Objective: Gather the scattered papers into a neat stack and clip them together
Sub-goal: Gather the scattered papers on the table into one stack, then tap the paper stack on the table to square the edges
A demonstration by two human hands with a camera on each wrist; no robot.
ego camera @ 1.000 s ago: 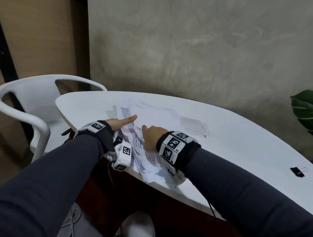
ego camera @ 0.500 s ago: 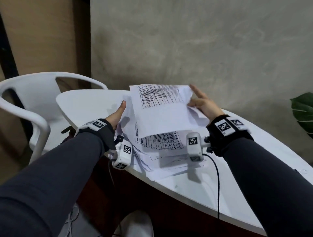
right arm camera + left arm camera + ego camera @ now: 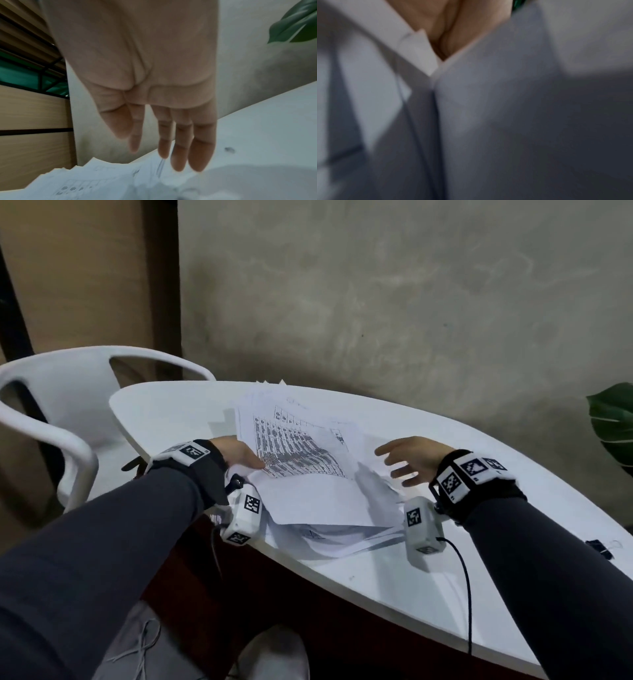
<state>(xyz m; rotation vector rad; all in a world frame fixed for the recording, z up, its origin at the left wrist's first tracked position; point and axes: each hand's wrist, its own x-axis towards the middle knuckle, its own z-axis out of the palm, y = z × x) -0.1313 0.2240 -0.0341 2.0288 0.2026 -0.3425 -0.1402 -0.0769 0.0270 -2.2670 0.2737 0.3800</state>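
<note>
A loose pile of printed papers (image 3: pixel 308 494) lies near the front edge of the white table (image 3: pixel 445 577), topped by a sheet with a dense printed grid. My left hand (image 3: pixel 239 455) is at the pile's left edge, its thumb on the paper and its fingers hidden beneath the top sheet. In the left wrist view only my palm (image 3: pixel 443 27) shows above blurred papers (image 3: pixel 488 108). My right hand (image 3: pixel 390 465) hovers just right of the pile, fingers straight and spread, holding nothing; the right wrist view shows these fingers (image 3: pixel 178 155) above the sheets (image 3: pixel 102 180). A black binder clip (image 3: pixel 599 547) lies at the table's far right.
A white plastic chair (image 3: pixel 51 422) stands left of the table. A green plant leaf (image 3: pixel 613 422) pokes in at the right by the grey wall. A black cable (image 3: pixel 467 594) hangs from my right wrist camera over the table's front edge.
The printed sheet that my right hand held up has come down onto the pile. My right hand has let go and drawn off to the right. My left hand has stayed at the left edge.
</note>
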